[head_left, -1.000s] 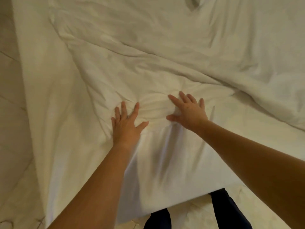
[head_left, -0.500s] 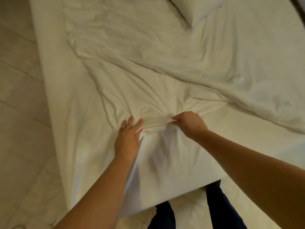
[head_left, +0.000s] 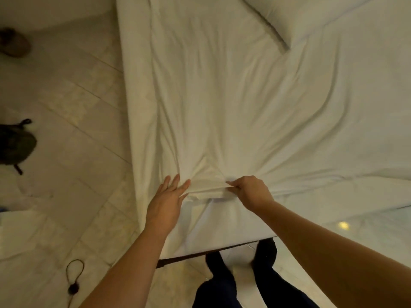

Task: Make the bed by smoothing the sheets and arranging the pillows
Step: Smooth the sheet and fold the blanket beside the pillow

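A white top sheet (head_left: 233, 112) covers the bed, with creases fanning out from a bunched fold near the foot edge. My right hand (head_left: 251, 192) pinches that fold, fingers curled round the cloth. To the fold's left, my left hand (head_left: 169, 196) lies flat on the sheet with straight fingers. A white pillow (head_left: 295, 16) lies at the top right, only partly in view. The sheet hangs over the bed's near edge (head_left: 222, 241) in front of my legs.
Pale tiled floor (head_left: 66, 107) runs along the bed's left side. A dark bag (head_left: 15, 147) lies at the far left, a brown shoe (head_left: 13, 42) at top left, and a black cord loop (head_left: 74, 276) on the floor near my left arm.
Both hands lay flat on the sheet a second ago. My right hand has since curled and pinched a fold, and both hands have drawn back toward the foot edge, stretching the creases.
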Available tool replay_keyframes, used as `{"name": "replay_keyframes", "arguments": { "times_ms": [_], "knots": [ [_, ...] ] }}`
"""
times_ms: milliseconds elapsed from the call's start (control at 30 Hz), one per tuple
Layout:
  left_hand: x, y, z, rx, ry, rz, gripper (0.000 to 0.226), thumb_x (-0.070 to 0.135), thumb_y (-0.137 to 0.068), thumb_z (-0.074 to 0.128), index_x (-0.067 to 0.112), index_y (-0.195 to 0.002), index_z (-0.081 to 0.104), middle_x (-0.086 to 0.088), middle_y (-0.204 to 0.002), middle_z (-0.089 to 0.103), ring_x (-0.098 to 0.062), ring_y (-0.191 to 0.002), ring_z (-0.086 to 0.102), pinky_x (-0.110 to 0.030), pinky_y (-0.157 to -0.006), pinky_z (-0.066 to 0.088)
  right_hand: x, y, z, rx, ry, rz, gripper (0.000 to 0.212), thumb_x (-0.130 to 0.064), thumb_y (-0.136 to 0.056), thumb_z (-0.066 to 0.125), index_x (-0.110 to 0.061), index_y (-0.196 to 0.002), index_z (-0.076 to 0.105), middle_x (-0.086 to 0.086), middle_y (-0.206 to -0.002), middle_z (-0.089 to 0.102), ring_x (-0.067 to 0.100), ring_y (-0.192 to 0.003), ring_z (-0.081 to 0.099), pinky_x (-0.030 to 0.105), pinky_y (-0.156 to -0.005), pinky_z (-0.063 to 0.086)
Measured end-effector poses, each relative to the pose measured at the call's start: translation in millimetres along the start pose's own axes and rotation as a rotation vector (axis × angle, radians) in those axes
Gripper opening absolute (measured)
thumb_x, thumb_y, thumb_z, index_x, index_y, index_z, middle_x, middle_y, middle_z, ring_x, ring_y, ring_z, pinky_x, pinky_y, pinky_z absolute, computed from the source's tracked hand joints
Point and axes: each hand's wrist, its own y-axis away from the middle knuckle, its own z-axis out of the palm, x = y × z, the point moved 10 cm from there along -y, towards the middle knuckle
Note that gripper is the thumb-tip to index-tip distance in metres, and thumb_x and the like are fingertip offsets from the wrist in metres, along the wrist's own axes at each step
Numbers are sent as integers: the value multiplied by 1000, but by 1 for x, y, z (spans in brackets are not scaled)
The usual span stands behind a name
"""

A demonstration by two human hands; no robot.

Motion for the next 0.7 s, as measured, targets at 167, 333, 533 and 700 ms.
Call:
{"name": "replay_keyframes", "arguments": {
  "times_ms": [167, 333, 533, 700],
  "knots": [
    [-7, 19, 14, -44, -64, 53, 44, 36, -112, 29, 42, -155, 35, 2, -167, 24, -20, -157, 10, -28, -126, 3, -2, 23, 11, -27, 52, 17, 35, -50, -100, 52, -38, -130, 67, -3, -123, 70, 26, -108, 65, 34, -87, 52],
    [-29, 71, 50, -199, -174, 79, 51, 46, -106, 22, 38, -148, 50, 0, -159, 42, -28, -152, 30, -35, -124, 15, -5, 51, 69, -119, 142, 43, 38, -49, -103, 47, -35, -132, 66, -3, -124, 69, 25, -110, 65, 34, -91, 52],
    [-27, 108, 96, -337, -21, 32, 46, 39, -112, 29, 41, -158, 31, 4, -170, 16, -27, -157, 10, -42, -126, 13, 23, 69, 114, -157, 222, 159, 42, -58, -100, 45, -32, -119, 72, -2, -111, 71, 25, -99, 67, 39, -84, 55],
    [-70, 102, 104, -235, 570, -299, 47, 45, -106, 48, 25, -148, 53, 5, -165, 32, -12, -152, 27, -37, -125, 25, 34, 60, 124, -189, 272, 223, 41, -39, -101, 42, -41, -141, 55, 1, -124, 66, 25, -106, 64, 39, -82, 54]
  ]
}}
